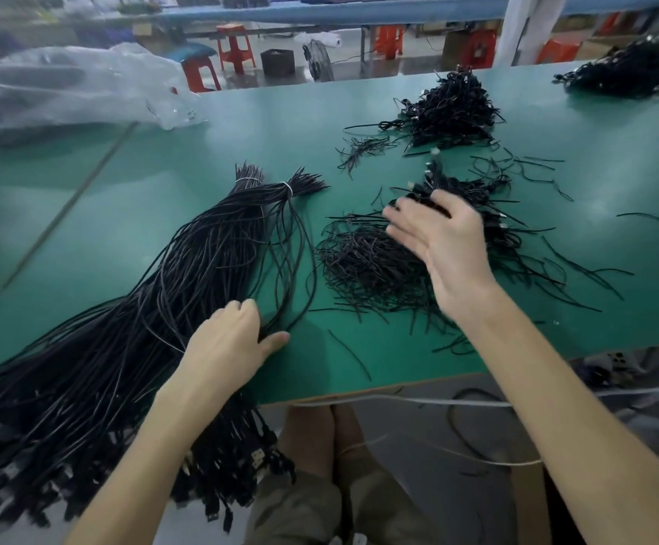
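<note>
Plastic bag (64,84): clear and crumpled, lying on the green worktop (210,143) well beyond the cable bundle and to its left.

Cable bundle (155,316): long black cables laid diagonally. The plug ends hang over the near edge at my left. The bare ends fan out at the far end, where two white ties (286,187) bind them.

My left hand (227,344) sits on the bundle's right edge, about midway along it. The fingers curl down into the strands and the thumb lies stretched out on the worktop, with a few loose loops caught between thumb and fingers. Finding: grasping strands of the bundle.

Red stools (235,53) stand on the floor far behind the bundle, past the worktop's back edge.

Just right of the bundle's loose loops, a pile of short black ties (367,265) lies spread out.

My right hand (442,249) hovers over the side of that pile away from the bundle, raised off the surface and blurred. The fingers are spread and straight and hold nothing. Finding: released. The fingertips lie in front of a small heap of coiled cables (465,190) with metal plugs; whether they touch cannot be confirmed.

Farther right of the bundle and farther back sits a larger heap of coils (449,112). A third heap (630,70) lies well apart at the far right corner
</note>
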The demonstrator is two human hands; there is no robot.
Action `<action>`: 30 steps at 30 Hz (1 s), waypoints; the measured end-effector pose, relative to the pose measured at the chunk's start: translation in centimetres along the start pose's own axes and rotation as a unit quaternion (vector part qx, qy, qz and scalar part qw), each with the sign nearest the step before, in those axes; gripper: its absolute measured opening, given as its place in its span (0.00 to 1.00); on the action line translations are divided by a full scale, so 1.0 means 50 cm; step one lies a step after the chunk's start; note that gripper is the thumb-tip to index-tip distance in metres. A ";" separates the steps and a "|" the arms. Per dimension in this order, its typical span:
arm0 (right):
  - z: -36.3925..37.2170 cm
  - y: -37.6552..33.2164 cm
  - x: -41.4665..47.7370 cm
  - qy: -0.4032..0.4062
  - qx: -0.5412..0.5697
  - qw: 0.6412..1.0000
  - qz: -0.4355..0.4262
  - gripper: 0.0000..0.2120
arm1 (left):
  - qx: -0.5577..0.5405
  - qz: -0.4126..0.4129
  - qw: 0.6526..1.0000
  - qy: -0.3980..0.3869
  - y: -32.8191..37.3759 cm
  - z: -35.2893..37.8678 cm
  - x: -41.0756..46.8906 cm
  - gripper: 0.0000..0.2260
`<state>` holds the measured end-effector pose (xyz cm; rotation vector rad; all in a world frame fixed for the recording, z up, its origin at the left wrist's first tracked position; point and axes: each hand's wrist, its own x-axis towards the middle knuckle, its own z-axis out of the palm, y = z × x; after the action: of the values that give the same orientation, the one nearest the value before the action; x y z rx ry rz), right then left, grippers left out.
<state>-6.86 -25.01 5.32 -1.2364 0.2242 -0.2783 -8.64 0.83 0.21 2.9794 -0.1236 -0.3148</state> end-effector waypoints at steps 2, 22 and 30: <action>0.001 0.036 -0.026 -0.038 -0.054 0.998 0.021 0.21 | 0.001 0.013 1.000 -0.004 0.006 0.006 -0.002 0.18; 0.046 0.157 -0.120 -0.281 -0.477 0.788 -0.269 0.14 | -0.265 0.204 0.935 0.115 0.038 -0.019 -0.029 0.07; 0.014 0.157 -0.153 -0.252 -0.401 0.837 -0.275 0.06 | -0.376 0.120 0.918 -0.036 0.012 0.036 0.019 0.33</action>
<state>-13.18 -19.51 -1.75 -2.1582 -0.5500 -0.3520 -8.15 -0.08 -1.63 2.1624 -0.2959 -0.3431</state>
